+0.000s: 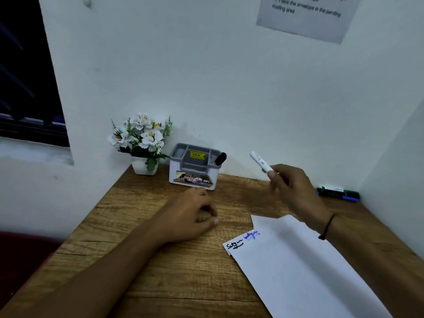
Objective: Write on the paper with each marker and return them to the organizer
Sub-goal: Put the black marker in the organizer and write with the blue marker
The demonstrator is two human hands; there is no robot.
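My right hand (pixel 291 187) pinches a slim white plastic marker (pixel 261 162), light, stiff and slick, so I'd grip mid-barrel. The grey plastic organizer (pixel 193 167) sits at ten o'clock. My left hand (pixel 192 214) rests loosely curled, empty.

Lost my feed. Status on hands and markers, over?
Right hand holds white marker in air. Left hand empty on desk. One marker in organizer; two by wall. Path clear.
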